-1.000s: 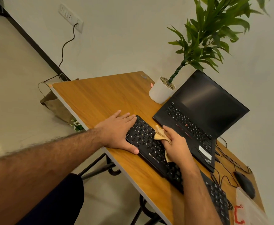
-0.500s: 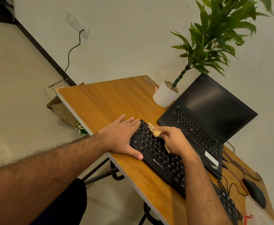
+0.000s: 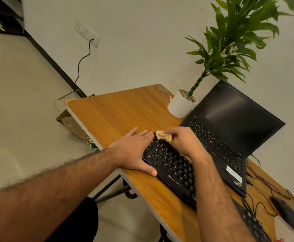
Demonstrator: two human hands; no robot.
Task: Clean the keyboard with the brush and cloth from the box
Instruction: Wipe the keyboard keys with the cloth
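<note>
The keyboard [image 3: 174, 167] lay slantwise on the desk [image 3: 118, 116], just in front of the open laptop [image 3: 230, 130]. The left hand [image 3: 134, 151] lay flat, fingers straight, at the keyboard's left end, its thumb along the near edge; it grasped nothing. The right hand [image 3: 184, 142] was curled round a crumpled tan cloth [image 3: 163, 136], pinching it against the far left corner of the keyboard, close beside the left fingertips. A potted plant [image 3: 182, 105] stood on the desk just left of the laptop's corner. A mouse [image 3: 284, 213] with its cables [image 3: 259, 187] lay to the right, beyond the right forearm. On the floor past the desk's far left corner sat a brown bag [image 3: 69, 123], and a cord [image 3: 83, 60] ran up to a wall socket [image 3: 87, 33]. A pale object at the bottom right corner was cut off; what it was could not be told.
</note>
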